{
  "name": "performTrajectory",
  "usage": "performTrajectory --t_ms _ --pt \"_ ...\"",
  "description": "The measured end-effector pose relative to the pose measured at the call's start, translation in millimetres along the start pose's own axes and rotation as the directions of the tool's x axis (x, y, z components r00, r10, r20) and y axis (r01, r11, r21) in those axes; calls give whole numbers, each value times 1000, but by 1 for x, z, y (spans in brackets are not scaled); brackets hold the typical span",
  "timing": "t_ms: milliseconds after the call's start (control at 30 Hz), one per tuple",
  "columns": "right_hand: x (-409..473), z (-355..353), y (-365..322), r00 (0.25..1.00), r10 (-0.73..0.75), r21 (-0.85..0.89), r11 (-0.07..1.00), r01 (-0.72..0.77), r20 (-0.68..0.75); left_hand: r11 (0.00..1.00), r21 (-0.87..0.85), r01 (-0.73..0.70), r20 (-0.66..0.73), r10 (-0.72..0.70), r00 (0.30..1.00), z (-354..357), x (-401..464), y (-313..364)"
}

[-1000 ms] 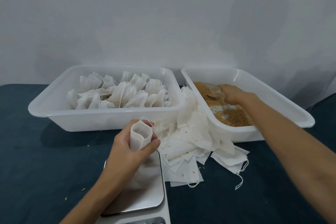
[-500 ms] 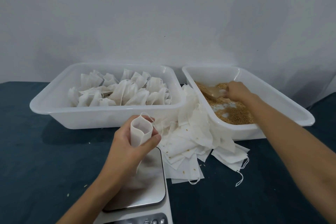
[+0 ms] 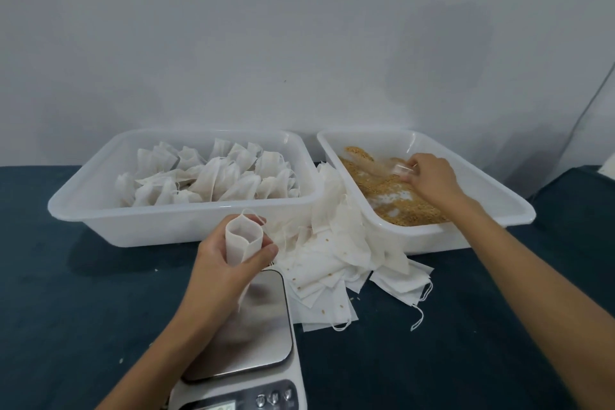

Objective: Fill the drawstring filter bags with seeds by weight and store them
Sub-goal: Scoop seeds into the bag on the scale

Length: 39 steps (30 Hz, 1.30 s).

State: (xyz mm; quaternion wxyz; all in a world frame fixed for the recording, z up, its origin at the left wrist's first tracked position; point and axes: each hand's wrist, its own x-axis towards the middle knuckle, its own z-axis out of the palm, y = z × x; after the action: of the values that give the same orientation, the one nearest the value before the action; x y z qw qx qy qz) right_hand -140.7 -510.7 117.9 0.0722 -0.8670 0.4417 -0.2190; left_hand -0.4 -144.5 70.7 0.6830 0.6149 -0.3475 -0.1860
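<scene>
Fingers [image 3: 266, 251] pinch one bag [image 3: 242, 240] — two tubs [image 3: 186, 220], one scale [image 3: 253, 326].

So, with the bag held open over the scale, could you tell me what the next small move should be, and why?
Probably bring the clear scoop from the seed tray over to the open bag and tip it in. The right hand holds the scoop low in the seeds, while the left hand holds the bag's mouth open and apparently empty above the scale.

Dark teal cloth [image 3: 66, 293] covers table; plain pale wall [image 3: 299, 43] behind; thin cable, possibly, [image 3: 595, 100] far right.
</scene>
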Motion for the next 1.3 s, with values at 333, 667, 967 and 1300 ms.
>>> performTrajectory --t_ms 333,667,967,1300 --pt "-17 -9 21 998 65 -86 994 -64 13 1000 3 3 -9 -3 1000 0 -1 0" --pt "-36 -21 10 996 -58 155 987 48 63 1000 7 -11 8 10 1000 0 2 -5" --pt "-99 -48 -48 857 -513 420 790 446 55 1000 20 22 31 -23 999 2 -6 -1" --pt "-115 -65 -81 692 -721 158 688 708 39 998 60 -6 48 3 999 0 -9 -2"
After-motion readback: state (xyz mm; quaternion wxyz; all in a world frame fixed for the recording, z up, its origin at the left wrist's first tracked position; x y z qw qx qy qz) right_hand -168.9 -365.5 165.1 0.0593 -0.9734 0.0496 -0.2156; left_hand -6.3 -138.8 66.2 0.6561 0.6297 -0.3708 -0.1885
